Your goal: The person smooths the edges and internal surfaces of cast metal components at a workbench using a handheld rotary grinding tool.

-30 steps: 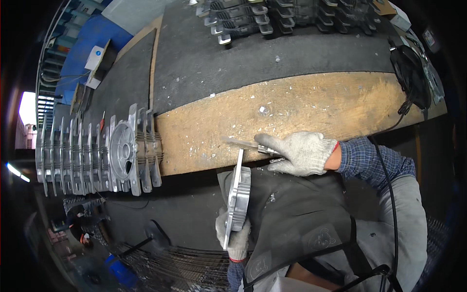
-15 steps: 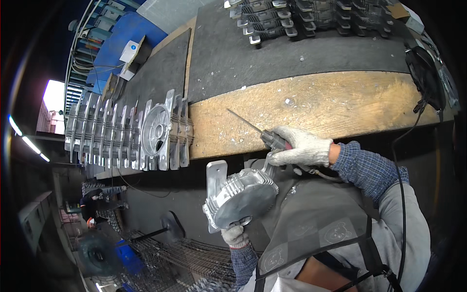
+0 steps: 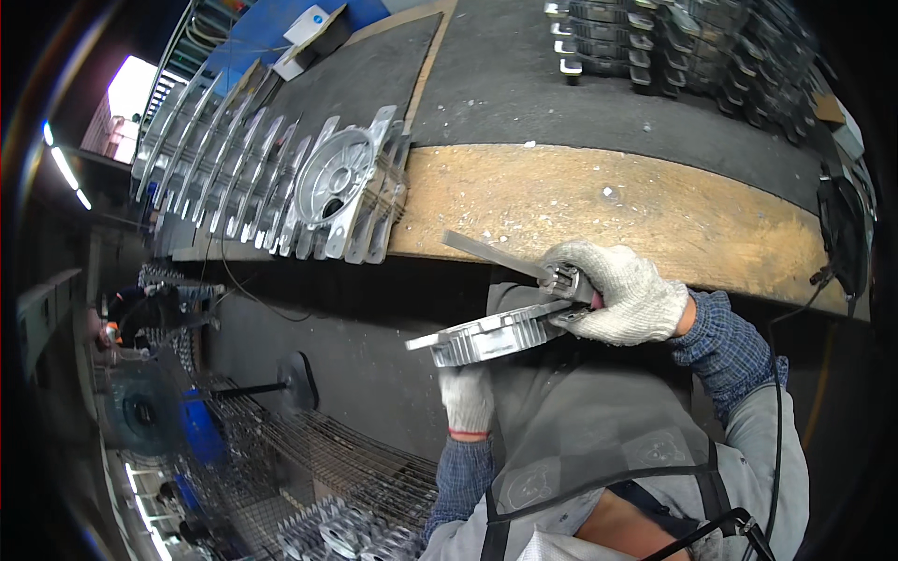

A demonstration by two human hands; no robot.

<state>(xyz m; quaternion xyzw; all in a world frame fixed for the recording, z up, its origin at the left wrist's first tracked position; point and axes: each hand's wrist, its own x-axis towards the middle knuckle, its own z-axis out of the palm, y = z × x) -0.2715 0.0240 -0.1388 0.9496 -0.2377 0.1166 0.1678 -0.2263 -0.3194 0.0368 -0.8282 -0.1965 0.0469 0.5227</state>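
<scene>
A finned aluminium casting (image 3: 491,334) lies nearly flat in the air just in front of the worktop (image 3: 655,210), below its wooden front edge and above the person's dark apron (image 3: 580,421). The left hand (image 3: 468,397), in a white knit glove, grips the casting from underneath, fingers closed around its lower side. The right hand (image 3: 622,292), gloved the same way, is wrapped tight around the handle of a flat metal file (image 3: 496,254), whose blade slants up and left over the casting's top edge; the hand rests against the casting's right end. On the worktop to the left, a row of similar castings (image 3: 281,182) stands on edge, leaning against one another, the nearest showing a round recessed face. More dark cast parts (image 3: 673,56) are stacked at the far side. A wire-mesh basket (image 3: 309,467) holding further castings sits on the floor at lower left.
</scene>
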